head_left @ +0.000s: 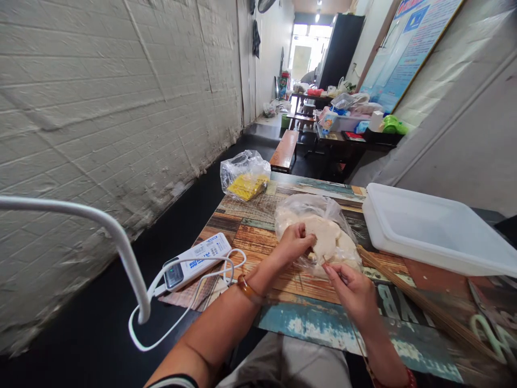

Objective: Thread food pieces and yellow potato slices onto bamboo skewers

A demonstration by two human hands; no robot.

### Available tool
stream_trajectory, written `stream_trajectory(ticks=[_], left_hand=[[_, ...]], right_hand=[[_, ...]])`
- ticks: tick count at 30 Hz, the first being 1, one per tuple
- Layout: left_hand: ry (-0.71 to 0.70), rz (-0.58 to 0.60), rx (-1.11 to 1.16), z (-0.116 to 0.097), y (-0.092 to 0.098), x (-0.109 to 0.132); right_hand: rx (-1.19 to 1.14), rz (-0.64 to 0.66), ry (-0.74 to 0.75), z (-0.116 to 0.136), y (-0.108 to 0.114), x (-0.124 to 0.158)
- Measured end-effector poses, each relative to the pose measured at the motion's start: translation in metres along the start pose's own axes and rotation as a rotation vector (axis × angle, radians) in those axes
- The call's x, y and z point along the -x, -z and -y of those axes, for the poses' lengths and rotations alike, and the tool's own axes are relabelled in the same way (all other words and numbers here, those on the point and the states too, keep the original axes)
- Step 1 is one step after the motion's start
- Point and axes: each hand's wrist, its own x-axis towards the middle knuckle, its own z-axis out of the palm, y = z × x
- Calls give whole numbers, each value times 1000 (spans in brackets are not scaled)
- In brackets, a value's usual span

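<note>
My left hand (297, 240) is closed in a pinch on a pale flat slice of food (323, 237), held over an open clear plastic bag (319, 213) with more pale slices in it. My right hand (353, 291) is closed on a thin bamboo skewer (325, 264) whose tip points up at the slice. Both hands are over a painted wooden table (307, 318). A brown bangle sits on my left wrist.
A bundle of bamboo skewers (424, 302) lies right of my hands. A white plastic tub (436, 231) stands at the right. A bag of yellow food (244, 180) lies at the far left corner, a white power strip (197, 258) with cable at the left edge. Benches and cluttered tables stand beyond.
</note>
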Motion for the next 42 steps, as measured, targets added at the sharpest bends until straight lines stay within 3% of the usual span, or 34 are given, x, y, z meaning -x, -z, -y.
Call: stream_trajectory(ticks=[18,23,29,33,42], left_hand=[[-28,-14,-104,2,1,-1],[13,5,1,2,2,-1],[69,-44,137,-3,0,1],[76,-26,124,-2,-1,1],[68,-40,58,-1,0,1]], right_hand=[[-69,12,-23,2,-4,-11],[-220,6,-122,-2,-6,-9],[-412,68,-215,-14,-5,14],[-349,32,-234,-13,-4,23],[-177,-94,-74,-2,-6,16]])
